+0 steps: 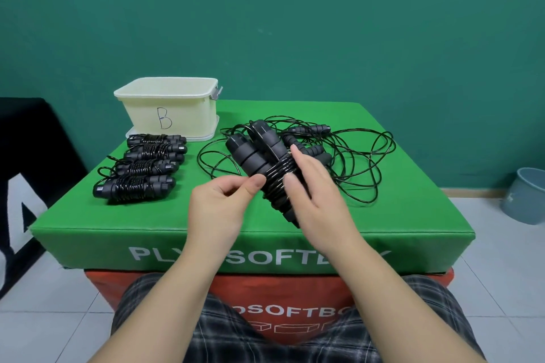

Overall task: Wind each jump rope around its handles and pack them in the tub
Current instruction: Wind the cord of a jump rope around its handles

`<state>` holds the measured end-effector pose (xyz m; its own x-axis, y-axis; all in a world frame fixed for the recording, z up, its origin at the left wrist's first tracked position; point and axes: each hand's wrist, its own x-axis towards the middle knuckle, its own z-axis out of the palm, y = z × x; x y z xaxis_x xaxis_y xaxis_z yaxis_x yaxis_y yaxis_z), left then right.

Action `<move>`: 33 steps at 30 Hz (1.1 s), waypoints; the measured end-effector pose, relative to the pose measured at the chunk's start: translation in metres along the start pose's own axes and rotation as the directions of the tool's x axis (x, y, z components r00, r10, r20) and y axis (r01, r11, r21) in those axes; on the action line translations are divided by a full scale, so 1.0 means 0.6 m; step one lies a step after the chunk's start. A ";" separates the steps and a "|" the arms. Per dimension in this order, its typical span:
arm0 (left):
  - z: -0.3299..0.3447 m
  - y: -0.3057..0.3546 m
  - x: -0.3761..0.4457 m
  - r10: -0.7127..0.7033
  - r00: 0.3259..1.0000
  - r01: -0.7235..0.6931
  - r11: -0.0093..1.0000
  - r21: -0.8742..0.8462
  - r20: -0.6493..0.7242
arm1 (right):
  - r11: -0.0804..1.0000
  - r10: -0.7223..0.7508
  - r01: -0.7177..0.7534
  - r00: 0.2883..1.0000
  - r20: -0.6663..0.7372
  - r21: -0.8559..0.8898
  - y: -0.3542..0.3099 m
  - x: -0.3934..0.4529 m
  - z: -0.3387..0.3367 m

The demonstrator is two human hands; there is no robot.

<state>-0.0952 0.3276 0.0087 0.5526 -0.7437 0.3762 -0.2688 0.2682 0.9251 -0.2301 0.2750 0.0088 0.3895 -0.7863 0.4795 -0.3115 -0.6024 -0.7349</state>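
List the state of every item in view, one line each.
Tub: upright, lid off, inside not visible.
Wound ropes: four bundles lying in a row beside the tub, not packed.
Held rope: partly wound around its paired handles.
Loose ropes: tangled, unwound on the box.
Left hand: pinching the cord.
Right hand: holding the handles.
Bucket: upright on the floor.

Black ropes (348, 156), cream tub (169, 115), green box (383, 224)

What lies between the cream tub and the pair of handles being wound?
Head view: only bare green padded box top and slack black cord separate cream plastic tub from black foam handles.
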 end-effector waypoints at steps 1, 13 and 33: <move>0.001 0.000 -0.001 0.010 1.000 -0.009 1.000 0.019 -0.011 | 0.999 0.018 -0.017 0.999 0.040 -0.033 -0.003 -0.002 0.001; -0.012 -0.026 0.005 0.275 0.945 -0.294 0.951 0.096 0.176 | 0.978 0.158 -0.158 0.987 0.009 0.136 -0.007 -0.004 -0.004; -0.005 -0.039 0.014 -0.104 0.920 0.129 0.991 -0.043 0.377 | 0.530 0.204 -0.367 0.930 0.304 0.764 -0.015 -0.012 0.006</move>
<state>-0.0820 0.3166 -0.0096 0.2393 -0.9431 0.2307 -0.1609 0.1958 0.9674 -0.2271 0.2866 0.0106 0.5627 -0.8130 0.1500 0.3545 0.0733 -0.9322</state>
